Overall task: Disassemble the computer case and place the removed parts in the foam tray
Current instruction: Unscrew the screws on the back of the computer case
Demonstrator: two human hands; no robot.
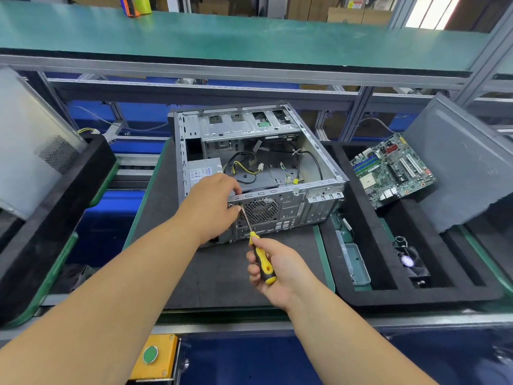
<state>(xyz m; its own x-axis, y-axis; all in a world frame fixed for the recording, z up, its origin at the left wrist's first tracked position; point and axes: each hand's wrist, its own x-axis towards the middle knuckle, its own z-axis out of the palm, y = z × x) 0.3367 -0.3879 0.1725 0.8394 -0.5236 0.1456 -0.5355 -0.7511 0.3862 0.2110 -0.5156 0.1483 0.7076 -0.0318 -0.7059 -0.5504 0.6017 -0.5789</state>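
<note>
While a grey side panel [33, 140] leans in a black foam tray at the far left, the open computer case [258, 173] lies on its side on a dark mat [222, 273] in the middle of the bench. Below, at the front edge, sits a yellow box with 1 green button [150, 354].

Inside the case, a power supply [204, 169] sits in the near-left corner, with loose yellow and black cables [241, 166] beside it and a metal drive cage [244, 123] at the far end.

At the case's near-left rear corner, the left hand [211, 207] rests on the upper edge, its thumb and fingers curled and pinched close at the screwdriver tip; what they pinch is too small to tell. From there the thin shaft slants down to the right hand [277, 273], which grips the yellow and black handle of the screwdriver [262, 259] firmly, just in front of the round fan grille [261, 209].

Right of the case lies the black foam tray [358, 207]. A clear plastic piece [354, 259] lies in its left slot, a small fan [410, 262] in the next one, the motherboard [391, 170] tilted at the far end, and another grey panel [455, 165] leans at the right.
</note>
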